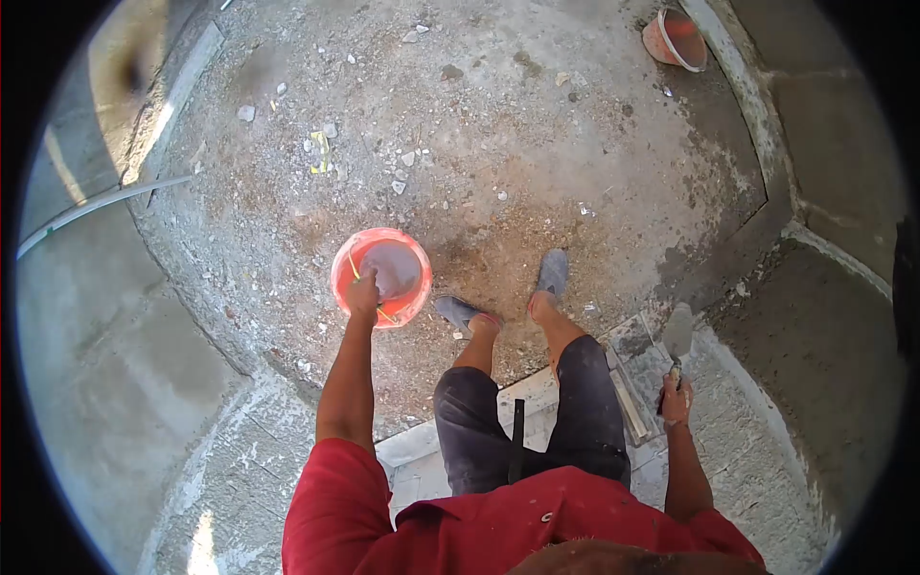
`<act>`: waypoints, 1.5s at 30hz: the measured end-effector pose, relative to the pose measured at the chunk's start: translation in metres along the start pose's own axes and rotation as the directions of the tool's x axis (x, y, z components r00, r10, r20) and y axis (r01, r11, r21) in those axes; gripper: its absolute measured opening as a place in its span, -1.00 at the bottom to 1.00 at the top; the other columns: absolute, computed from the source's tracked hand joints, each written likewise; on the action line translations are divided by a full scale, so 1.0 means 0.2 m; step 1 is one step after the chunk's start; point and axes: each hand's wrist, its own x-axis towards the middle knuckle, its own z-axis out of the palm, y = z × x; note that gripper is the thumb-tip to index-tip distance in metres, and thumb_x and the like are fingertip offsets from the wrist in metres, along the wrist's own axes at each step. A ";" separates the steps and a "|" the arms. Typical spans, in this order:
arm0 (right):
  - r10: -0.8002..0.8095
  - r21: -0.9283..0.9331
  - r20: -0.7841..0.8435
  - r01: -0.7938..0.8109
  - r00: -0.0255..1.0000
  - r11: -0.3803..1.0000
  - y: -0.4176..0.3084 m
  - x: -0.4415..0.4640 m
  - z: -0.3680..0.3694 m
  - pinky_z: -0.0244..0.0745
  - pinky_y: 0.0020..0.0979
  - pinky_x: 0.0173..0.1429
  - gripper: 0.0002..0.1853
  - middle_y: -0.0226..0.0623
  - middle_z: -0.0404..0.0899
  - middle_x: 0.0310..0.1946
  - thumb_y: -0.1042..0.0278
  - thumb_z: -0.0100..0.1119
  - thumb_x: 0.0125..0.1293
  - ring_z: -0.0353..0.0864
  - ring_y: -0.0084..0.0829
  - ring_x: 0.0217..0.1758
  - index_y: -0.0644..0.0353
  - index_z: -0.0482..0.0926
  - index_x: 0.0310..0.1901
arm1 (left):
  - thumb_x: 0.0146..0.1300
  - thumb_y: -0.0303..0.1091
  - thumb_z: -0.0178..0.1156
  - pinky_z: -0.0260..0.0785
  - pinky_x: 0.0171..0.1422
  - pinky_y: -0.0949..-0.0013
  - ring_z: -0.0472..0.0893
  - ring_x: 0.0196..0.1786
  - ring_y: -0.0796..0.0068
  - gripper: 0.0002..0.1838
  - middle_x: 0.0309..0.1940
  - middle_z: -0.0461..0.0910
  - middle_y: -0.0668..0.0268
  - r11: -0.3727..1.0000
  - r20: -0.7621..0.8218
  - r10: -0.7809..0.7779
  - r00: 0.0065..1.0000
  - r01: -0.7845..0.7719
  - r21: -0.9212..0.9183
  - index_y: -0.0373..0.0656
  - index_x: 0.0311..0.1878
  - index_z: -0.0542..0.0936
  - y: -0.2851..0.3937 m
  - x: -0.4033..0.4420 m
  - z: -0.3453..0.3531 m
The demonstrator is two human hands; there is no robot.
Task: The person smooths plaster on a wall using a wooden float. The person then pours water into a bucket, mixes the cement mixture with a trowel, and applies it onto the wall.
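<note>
My left hand is closed on the yellow-green handle of an orange bucket, just in front of my feet and to the left. Inside the bucket is a grey, wet-looking mix. Out to the right, my right hand grips a trowel by its handle, the blade pointing forward. The trowel blade looks grey and coated. Whether the bucket's base touches the ground I cannot tell.
A second orange bucket lies tilted near the far right wall. Stone chips and a yellow scrap are scattered over the rough ground. A long pale strip juts in from the left. By my right leg lies a long straight bar.
</note>
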 end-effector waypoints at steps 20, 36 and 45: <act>-0.087 -0.124 0.310 0.131 0.947 0.984 -0.13 0.91 0.03 0.50 -0.24 -0.36 -0.73 -0.25 0.66 -0.37 0.18 0.29 0.43 0.58 -0.40 -0.47 0.19 0.62 0.00 | 0.31 0.23 0.29 0.42 0.36 0.02 0.62 0.18 -0.05 -0.36 0.03 0.69 -0.05 0.163 0.558 0.279 0.782 -0.611 0.775 -0.22 0.09 0.64 1.65 -0.08 1.26; 0.137 -0.160 0.290 -0.093 0.947 0.983 -0.77 1.86 0.07 0.45 -0.37 -0.38 -0.57 -0.33 0.57 -0.30 0.17 0.25 0.41 0.49 -0.54 -0.47 0.26 0.53 0.19 | -0.09 0.29 0.62 0.39 0.47 0.11 0.51 0.43 -0.06 0.31 0.35 0.48 -0.23 0.969 -0.015 0.028 0.999 -0.023 0.244 -0.49 0.50 0.24 1.46 1.13 2.07; 0.321 -0.223 0.264 -0.266 0.910 0.938 -0.52 1.88 0.20 0.46 -0.44 -0.39 -0.69 -0.44 0.53 -0.34 0.27 0.25 0.40 0.49 -0.59 -0.45 0.20 0.57 0.10 | -0.12 -0.04 0.69 0.41 0.47 0.07 0.46 0.45 -0.11 0.25 0.43 0.39 -0.12 0.769 -0.128 0.174 0.976 -0.054 0.637 -0.20 0.56 0.11 1.57 1.26 2.33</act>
